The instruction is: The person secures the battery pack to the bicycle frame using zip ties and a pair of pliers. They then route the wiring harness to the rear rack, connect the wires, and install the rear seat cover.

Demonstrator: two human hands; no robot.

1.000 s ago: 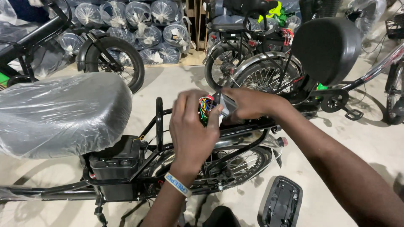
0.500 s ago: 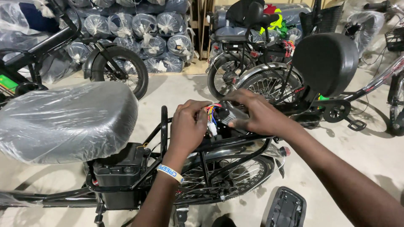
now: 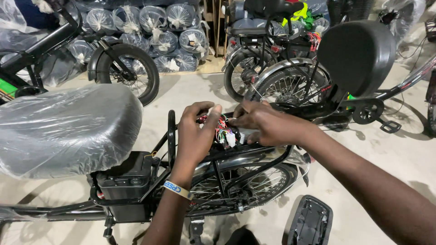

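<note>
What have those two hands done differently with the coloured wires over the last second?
The right hand has slid lower over the wire bundle, fingers spreading flatter. The left hand keeps gripping the bundle from the left. The plastic-wrapped seat and rear wheel sit as before.

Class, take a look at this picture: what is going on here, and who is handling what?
A person bends over an electric bicycle, both hands in a bundle of coloured wires on the rear rack above the back wheel. The left hand grips the bundle from the side; the right hand pinches at its connectors. A plastic-wrapped seat sits to the left, and a loose black pad lies on the floor.
</note>
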